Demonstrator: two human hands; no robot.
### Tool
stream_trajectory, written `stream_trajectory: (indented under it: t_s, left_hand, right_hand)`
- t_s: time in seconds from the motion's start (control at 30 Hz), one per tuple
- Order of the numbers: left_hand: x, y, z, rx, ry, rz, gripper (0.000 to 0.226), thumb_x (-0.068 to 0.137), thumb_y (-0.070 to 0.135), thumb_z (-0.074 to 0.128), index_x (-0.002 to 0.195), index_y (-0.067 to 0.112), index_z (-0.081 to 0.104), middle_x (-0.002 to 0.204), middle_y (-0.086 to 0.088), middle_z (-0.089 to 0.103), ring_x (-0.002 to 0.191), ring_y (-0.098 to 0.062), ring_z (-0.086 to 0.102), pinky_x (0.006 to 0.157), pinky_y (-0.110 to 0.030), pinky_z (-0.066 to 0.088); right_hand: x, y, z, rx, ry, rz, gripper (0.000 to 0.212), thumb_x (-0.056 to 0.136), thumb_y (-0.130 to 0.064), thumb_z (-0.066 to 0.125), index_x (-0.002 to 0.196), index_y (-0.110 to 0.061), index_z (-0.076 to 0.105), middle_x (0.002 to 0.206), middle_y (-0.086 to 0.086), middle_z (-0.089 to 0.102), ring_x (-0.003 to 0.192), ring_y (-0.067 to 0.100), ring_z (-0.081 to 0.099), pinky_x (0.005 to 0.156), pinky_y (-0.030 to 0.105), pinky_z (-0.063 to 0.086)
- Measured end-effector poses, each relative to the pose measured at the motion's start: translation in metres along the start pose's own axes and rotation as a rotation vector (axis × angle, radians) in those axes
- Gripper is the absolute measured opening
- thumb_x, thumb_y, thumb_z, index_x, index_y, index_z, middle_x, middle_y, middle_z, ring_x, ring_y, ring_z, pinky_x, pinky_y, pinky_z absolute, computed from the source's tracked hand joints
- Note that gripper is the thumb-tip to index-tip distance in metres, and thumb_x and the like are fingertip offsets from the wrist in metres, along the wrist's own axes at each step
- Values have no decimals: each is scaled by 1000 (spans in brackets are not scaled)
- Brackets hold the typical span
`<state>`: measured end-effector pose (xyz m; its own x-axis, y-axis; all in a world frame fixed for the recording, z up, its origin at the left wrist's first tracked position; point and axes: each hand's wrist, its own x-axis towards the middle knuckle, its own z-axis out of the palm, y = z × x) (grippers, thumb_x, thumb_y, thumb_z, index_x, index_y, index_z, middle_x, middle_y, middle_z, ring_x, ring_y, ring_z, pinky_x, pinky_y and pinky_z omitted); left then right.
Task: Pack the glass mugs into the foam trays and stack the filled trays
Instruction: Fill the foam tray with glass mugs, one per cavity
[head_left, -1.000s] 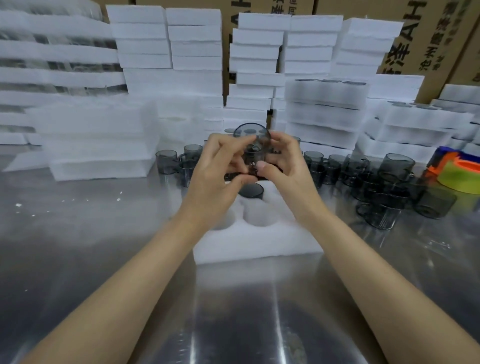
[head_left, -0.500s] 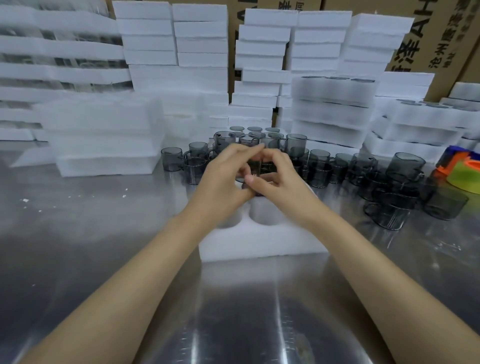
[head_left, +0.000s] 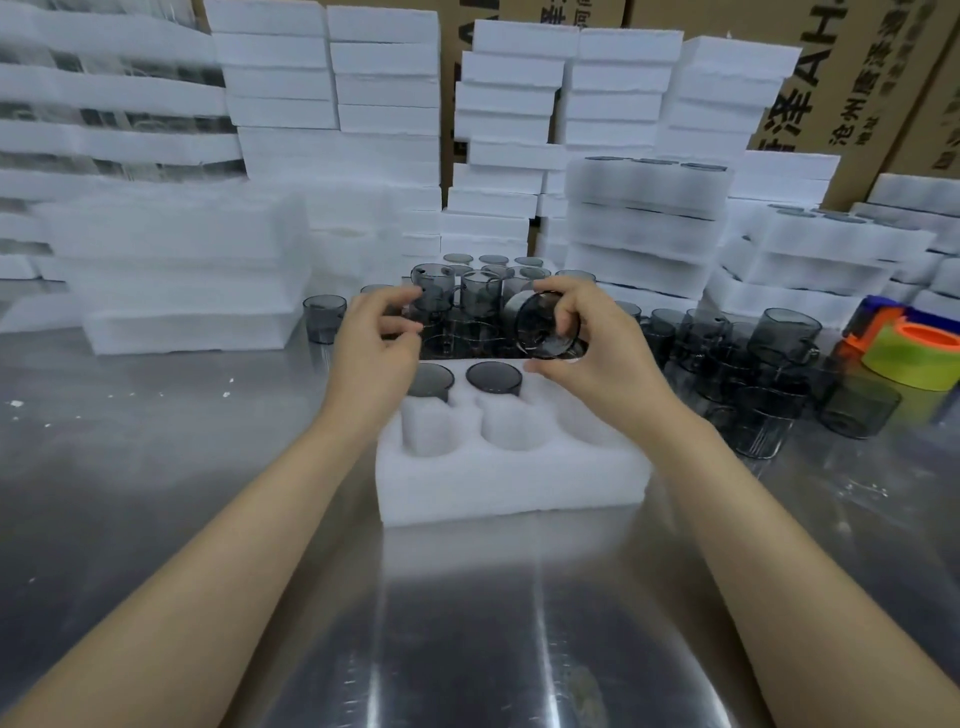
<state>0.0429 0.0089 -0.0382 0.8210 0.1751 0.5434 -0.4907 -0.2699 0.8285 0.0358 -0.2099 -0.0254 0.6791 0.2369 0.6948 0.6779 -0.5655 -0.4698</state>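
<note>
A white foam tray (head_left: 511, 483) lies in the middle of the steel table. Its back row holds two smoky grey glass mugs, one at the left (head_left: 430, 378) and one in the middle (head_left: 494, 376). The front pockets show bare foam. My right hand (head_left: 597, 374) grips another grey mug (head_left: 546, 326), tilted with its mouth toward me, just above the tray's back right corner. My left hand (head_left: 375, 347) hovers over the back left corner with loosely curled fingers and holds nothing.
Loose grey mugs stand behind the tray (head_left: 457, 293) and in a crowd to the right (head_left: 753, 374). Foam stacks (head_left: 182, 270) rise at the left and back, and filled trays (head_left: 644, 223) at the right. A green and orange tape roll (head_left: 911, 353) lies far right.
My hands were together on glass above the tray, dropped to its back row, then parted. My right hand now holds a tilted mug to the right; my left hand is empty.
</note>
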Motion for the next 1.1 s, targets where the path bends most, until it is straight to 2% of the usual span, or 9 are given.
stream_trajectory:
  t_s: [0.1, 0.17, 0.23, 0.37, 0.53, 0.73, 0.87, 1.0, 1.1]
  left_hand:
    - [1, -19, -2, 48, -69, -52, 43, 84, -12, 45, 102, 23, 62, 119, -7, 59, 92, -2, 56, 72, -4, 41]
    - [2, -24, -5, 30, -110, -60, 43, 83, -13, 44, 98, 22, 64, 113, -2, 62, 94, -5, 56, 77, -6, 41]
    - [4, -25, -6, 30, -145, -66, 45, 83, -15, 44, 95, 23, 65, 103, 4, 64, 91, 0, 57, 78, -4, 41]
    - [2, -28, -3, 17, -173, -135, 42, 87, -12, 45, 88, 24, 66, 92, 14, 65, 88, 9, 58, 78, -5, 43]
    - [4, -32, -2, 19, -164, -194, 40, 88, -7, 47, 84, 28, 66, 90, 16, 66, 87, 7, 58, 75, -6, 42]
    - [4, -32, -1, 35, -162, -196, 40, 88, -5, 47, 81, 29, 66, 89, 16, 65, 85, 6, 58, 69, -1, 41]
    - [4, -31, -2, 50, -163, -201, 39, 89, -4, 47, 81, 29, 66, 88, 16, 65, 83, 7, 57, 66, 1, 41]
    - [4, -31, -1, 70, -166, -208, 36, 89, -3, 47, 83, 27, 67, 87, 16, 65, 80, 5, 56, 63, 1, 40]
    - [4, -32, -1, 88, -164, -212, 38, 89, -2, 47, 81, 30, 66, 86, 16, 65, 79, 4, 56, 65, -4, 42]
  right_hand:
    - [-2, 5, -9, 38, -34, 100, 60, 70, -19, 82, 102, -50, 42, 117, -21, 57, 112, -2, 53, 98, 27, 44]
    - [-4, 5, -17, 36, -63, 139, 73, 72, -32, 79, 123, -60, 34, 118, -23, 56, 113, -6, 51, 96, 18, 41]
    - [-4, 6, -24, -20, -92, 143, 72, 77, -41, 72, 133, -59, 32, 121, -33, 47, 113, -15, 44, 92, 10, 36]
    - [-4, 12, -27, -184, -227, 158, 58, 85, -43, 64, 139, -41, 42, 126, -19, 46, 114, -1, 43, 96, 26, 37]
    - [-6, 16, -17, -237, -282, 152, 54, 93, -37, 57, 144, -32, 39, 140, -12, 41, 117, 10, 47, 94, 23, 36]
    - [-5, 17, -18, -278, -293, 193, 59, 90, -38, 61, 144, -34, 38, 132, -9, 41, 105, 11, 48, 92, 27, 40]
    - [-5, 14, -19, -394, -300, 202, 59, 90, -45, 58, 144, -37, 36, 133, -11, 39, 109, 14, 50, 94, 39, 44]
    - [-7, 10, -11, -452, -356, 95, 67, 93, -49, 47, 151, -36, 16, 157, -10, 17, 141, 13, 24, 112, 40, 27]
    - [-6, 11, -11, -369, -490, 184, 63, 95, -52, 41, 150, -39, 14, 158, -16, 13, 145, 7, 10, 118, 35, 15]
